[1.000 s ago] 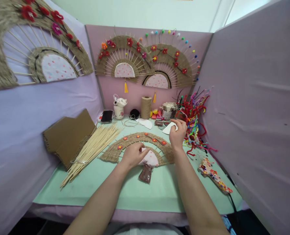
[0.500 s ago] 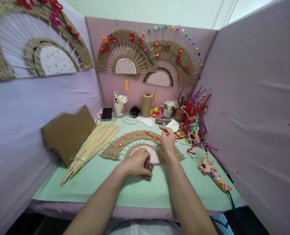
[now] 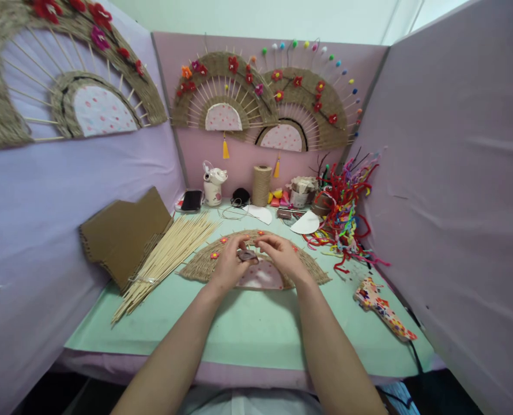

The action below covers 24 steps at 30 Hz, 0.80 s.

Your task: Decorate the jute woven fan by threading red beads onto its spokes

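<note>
Grip: both hands are closed in a fingertip pinch on one small dark piece (image 3: 246,254). The left hand (image 3: 227,266) takes its left end and the right hand (image 3: 283,257) its right end. It is brownish and too small to tell what it is made of. It is held up off the work, just above the middle of the woven fan (image 3: 196,268), and the wrists hang low over the fan. My reading is that a two-sided pinch keeps so small a piece steady and in plain sight.

The fan lies flat on the green tabletop (image 3: 248,337) with its straight edge toward the person. Its pink dotted half-disc (image 3: 263,279) shows just under the hands, and small red-orange flowers (image 3: 214,255) sit along the woven band.

Left of the fan, a bundle of bamboo skewers (image 3: 170,253) is fanned out, with its near end touching folded cardboard (image 3: 122,236) that leans on the side wall. To the right is a tangle of coloured pipe cleaners (image 3: 343,213). Nearer the edge lies a patterned glue gun (image 3: 384,308), on its side and well apart from the hands, probably parked clear of the work.

Back row:
- twine spool (image 3: 261,185), upright
- white mug (image 3: 213,189)
- dark phone (image 3: 191,200)
- white paper half-disc (image 3: 307,223)

Finished fans (image 3: 222,98) are pinned on the walls.

Writing — none legible anywhere. No brand can be read on the glue gun, mug or spool.
</note>
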{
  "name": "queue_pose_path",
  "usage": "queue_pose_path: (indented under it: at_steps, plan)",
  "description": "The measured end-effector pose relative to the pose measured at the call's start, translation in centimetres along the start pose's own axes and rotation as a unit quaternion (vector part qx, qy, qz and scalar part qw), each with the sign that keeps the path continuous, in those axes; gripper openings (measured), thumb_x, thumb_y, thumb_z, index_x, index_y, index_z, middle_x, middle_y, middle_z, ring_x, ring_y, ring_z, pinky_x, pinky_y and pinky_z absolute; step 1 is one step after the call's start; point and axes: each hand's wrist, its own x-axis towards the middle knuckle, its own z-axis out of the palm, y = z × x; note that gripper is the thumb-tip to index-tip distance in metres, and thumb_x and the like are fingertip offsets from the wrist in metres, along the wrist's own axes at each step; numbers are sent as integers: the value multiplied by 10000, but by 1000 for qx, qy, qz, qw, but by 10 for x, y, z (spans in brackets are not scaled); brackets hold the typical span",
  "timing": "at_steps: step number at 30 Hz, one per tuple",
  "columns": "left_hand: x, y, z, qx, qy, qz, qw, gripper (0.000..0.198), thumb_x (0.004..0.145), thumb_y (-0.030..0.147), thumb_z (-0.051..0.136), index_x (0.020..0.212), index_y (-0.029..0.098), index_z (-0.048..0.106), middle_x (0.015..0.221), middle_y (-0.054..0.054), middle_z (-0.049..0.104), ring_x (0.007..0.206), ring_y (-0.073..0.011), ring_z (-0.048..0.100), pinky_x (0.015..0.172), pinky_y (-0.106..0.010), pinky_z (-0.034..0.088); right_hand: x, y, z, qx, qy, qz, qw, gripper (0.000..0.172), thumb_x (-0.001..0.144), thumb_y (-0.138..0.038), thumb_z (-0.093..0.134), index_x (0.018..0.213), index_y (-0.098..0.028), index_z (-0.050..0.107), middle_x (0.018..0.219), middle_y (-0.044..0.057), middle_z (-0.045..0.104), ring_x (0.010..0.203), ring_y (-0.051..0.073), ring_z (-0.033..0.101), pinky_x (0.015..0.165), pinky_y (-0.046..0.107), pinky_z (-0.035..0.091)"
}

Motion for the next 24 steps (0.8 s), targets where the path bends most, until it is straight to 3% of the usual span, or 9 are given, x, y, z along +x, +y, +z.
queue_pose_path:
  at_steps: [2, 7, 13, 19, 24]
  plan:
    - [2, -6, -1, 25, 20, 21, 999, 487, 691, 155, 719, 1141, 219, 543, 931, -21, 569, 921, -198, 567, 839, -343, 459, -1, -1, 3, -6, -21, -20, 1000, 184, 814, -347, 606, 873, -200, 699, 885, 30, 704, 829, 173, 622, 786, 308, 481]
    - [-1, -15, 2, 37, -4, 47, 998, 568, 747, 92, 631, 1273, 234, 469, 985, -33, 563, 918, -187, 565, 809, -332, 482, -1, 0, 8, -60, -9, -66, 996, 89, 778, -279, 649, 797, -199, 682, 827, 20, 683, 785, 165, 611, 753, 299, 475]
    - [-1, -17, 3, 44, 2, 63, 997, 578, 742, 32, 566, 1275, 242, 486, 1001, -39, 599, 933, -190, 574, 840, -351, 489, -3, -2, 6, -102, -3, -84, 991, 70, 790, -231, 593, 789, -203, 658, 814, 18, 671, 797, 170, 603, 754, 298, 456]
    - [2, -17, 1, -14, -16, 3, 1000, 522, 702, 63, 620, 1194, 224, 554, 1010, -47, 626, 943, -203, 601, 871, -378, 493, -2, 2, 6, -152, 32, -67, 986, 125, 828, -282, 535, 748, -197, 578, 716, -4, 603, 676, 153, 539, 659, 274, 409]
    - [3, -14, 3, -166, -48, -57, 983, 536, 668, 78, 629, 1182, 207, 544, 946, -35, 610, 900, -186, 637, 828, -349, 529, 0, 7, 4, -144, 80, -44, 985, 142, 834, -304, 536, 766, -196, 599, 716, 7, 615, 669, 160, 540, 654, 280, 414]
